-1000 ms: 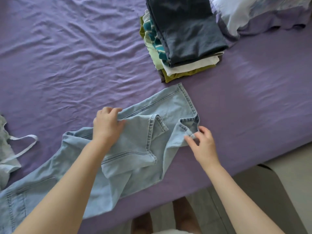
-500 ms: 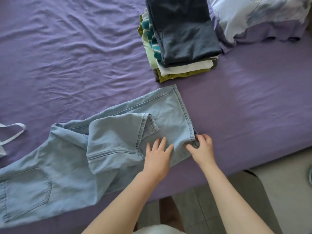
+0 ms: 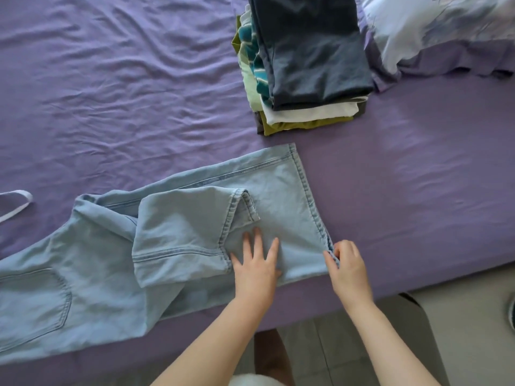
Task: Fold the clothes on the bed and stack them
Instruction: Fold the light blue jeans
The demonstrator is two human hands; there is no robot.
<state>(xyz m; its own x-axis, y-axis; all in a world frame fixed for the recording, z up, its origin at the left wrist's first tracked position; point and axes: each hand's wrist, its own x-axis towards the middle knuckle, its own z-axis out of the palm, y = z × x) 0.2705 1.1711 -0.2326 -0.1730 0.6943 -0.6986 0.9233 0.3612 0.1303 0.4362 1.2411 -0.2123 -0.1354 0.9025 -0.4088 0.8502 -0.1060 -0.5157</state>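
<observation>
Light blue jeans (image 3: pixel 106 260) lie across the purple bed (image 3: pixel 111 93), waist toward the left, legs toward the right. One leg is doubled back on itself, its hem (image 3: pixel 245 207) turned up near the middle. My left hand (image 3: pixel 255 264) presses flat on the lower leg with fingers spread. My right hand (image 3: pixel 348 267) pinches the near corner of the other leg's hem at the bed's front edge. A stack of folded clothes (image 3: pixel 306 62), dark navy on top, stands behind the jeans.
A patterned pillow (image 3: pixel 440 29) lies at the back right beside the stack. A white strap (image 3: pixel 16 203) of another garment shows at the left edge. The floor (image 3: pixel 459 330) lies below the bed's front edge.
My left hand left the upper fold and moved right onto the lower leg, pressing it flat. My right hand has pulled the hem corner straight, so the leg lies smoother.
</observation>
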